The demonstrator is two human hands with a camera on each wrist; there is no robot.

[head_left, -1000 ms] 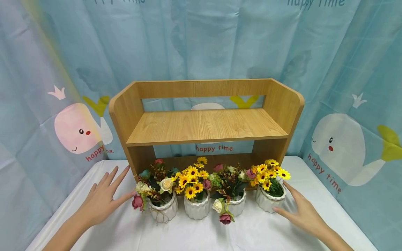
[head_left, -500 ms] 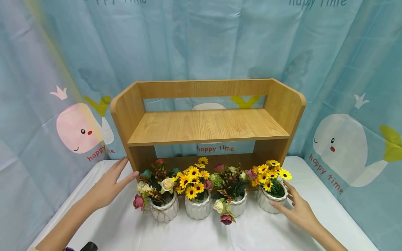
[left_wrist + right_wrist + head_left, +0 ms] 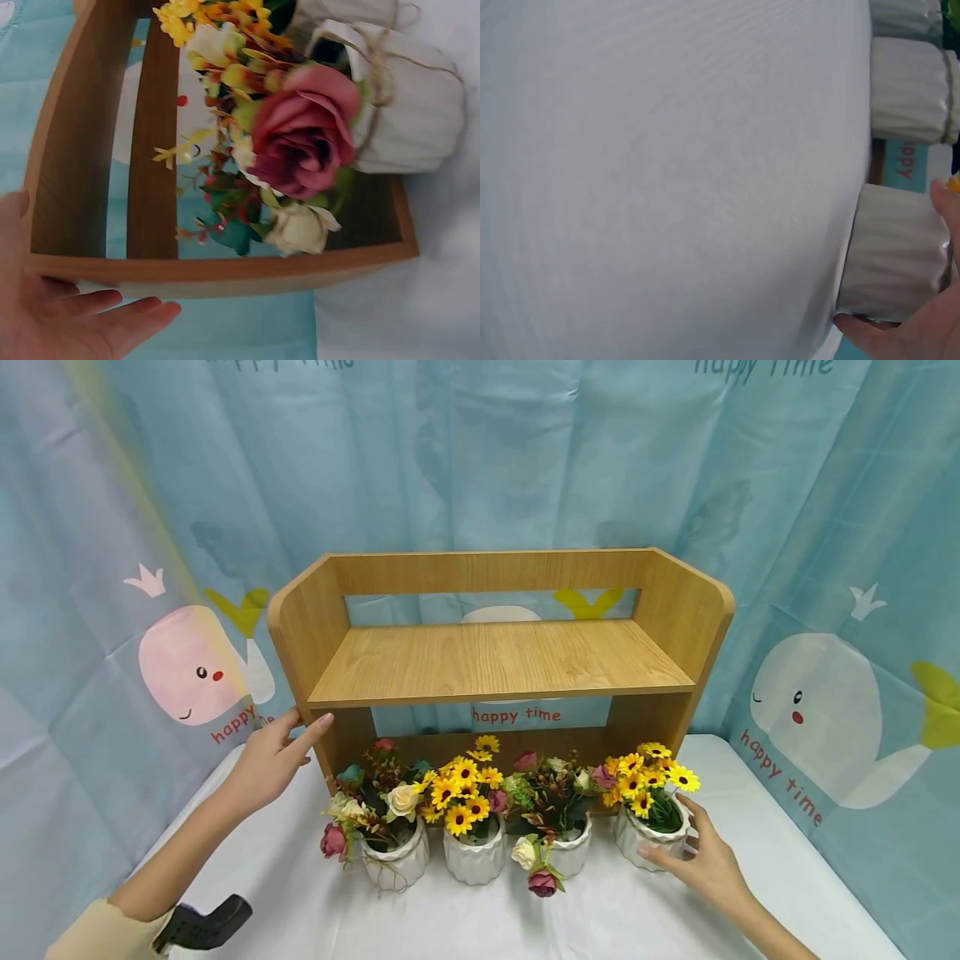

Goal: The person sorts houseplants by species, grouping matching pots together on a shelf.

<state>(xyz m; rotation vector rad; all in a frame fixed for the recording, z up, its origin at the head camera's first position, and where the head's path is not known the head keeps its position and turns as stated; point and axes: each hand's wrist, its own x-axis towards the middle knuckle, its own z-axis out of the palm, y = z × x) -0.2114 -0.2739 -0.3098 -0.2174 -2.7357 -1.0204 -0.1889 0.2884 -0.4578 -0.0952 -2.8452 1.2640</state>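
Note:
Several white pots of artificial flowers stand in a row before a two-tier wooden shelf (image 3: 495, 660). My right hand (image 3: 708, 864) holds the rightmost flowerpot (image 3: 637, 843), with the thumb at its front and the fingers at its right side; the right wrist view shows the thumb and a finger at opposite sides of this pot (image 3: 896, 251). My left hand (image 3: 270, 760) is at the shelf's left side panel (image 3: 225, 270), thumb before its front edge and straight fingers (image 3: 142, 319) along the outer face. Whether those fingers press on the panel, I cannot tell.
Two pots with yellow daisies and two with roses make up the row; the leftmost rose pot (image 3: 397, 860) has twine round it. A white cloth (image 3: 420, 927) covers the table. Blue printed curtains (image 3: 495, 460) hang behind and at both sides.
My left hand has moved up and right from beside the leftmost flowers to the shelf's side panel. My right hand's fingers and thumb have closed in round the rightmost flowerpot.

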